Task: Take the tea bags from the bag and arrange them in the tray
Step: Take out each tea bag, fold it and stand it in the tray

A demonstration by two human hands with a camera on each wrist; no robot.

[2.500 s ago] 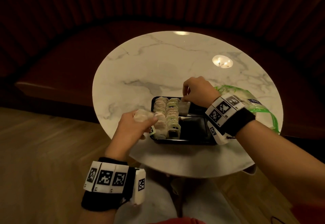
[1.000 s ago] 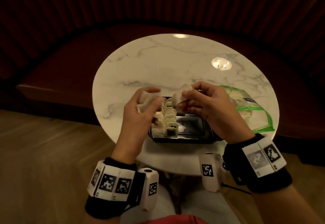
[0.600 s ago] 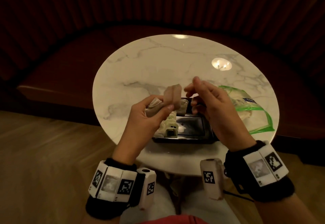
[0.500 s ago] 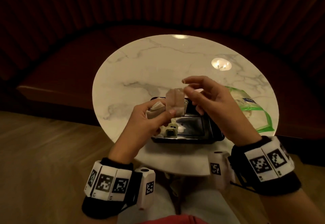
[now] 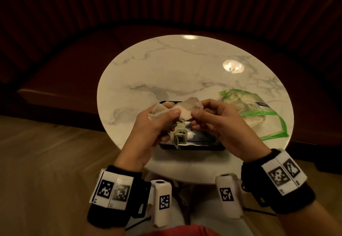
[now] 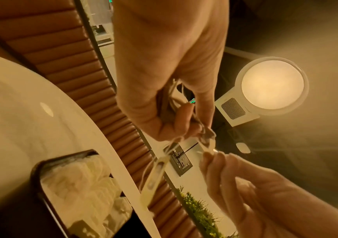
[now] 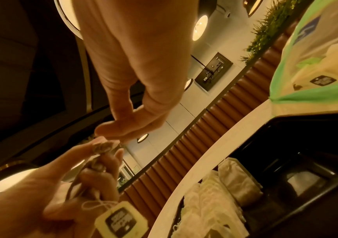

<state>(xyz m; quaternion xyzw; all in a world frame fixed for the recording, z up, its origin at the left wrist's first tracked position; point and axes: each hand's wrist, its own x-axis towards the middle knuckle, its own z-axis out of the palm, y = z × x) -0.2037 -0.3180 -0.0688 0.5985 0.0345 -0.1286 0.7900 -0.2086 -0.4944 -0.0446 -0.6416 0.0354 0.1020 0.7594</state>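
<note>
Both hands hover above the black tray (image 5: pixel 194 147), near the table's front edge. My left hand (image 5: pixel 172 119) grips a small bunch of tea bags (image 5: pixel 157 113), and one paper tag (image 7: pixel 121 219) dangles from them on its string. One pale tea bag (image 5: pixel 187 108) sticks out of the bunch to the right. My right hand (image 5: pixel 200 110) pinches that bag's right end between thumb and forefinger. Rows of tea bags (image 5: pixel 180 135) fill the tray's left part; the right part shows bare black. The clear bag with green edges (image 5: pixel 259 119) lies to the right of the tray.
The round white marble table (image 5: pixel 175 72) is small, and its front edge is close under my wrists. A dark red curved bench (image 5: pixel 64 65) wraps behind it. Wooden floor (image 5: pixel 46 161) lies to the left. A lamp reflection (image 5: pixel 233 66) shines on the tabletop.
My right hand left the tray and came up to the left hand. It closed on the tea bag standing out of the left hand's bunch, and that bag has tipped sideways between the hands.
</note>
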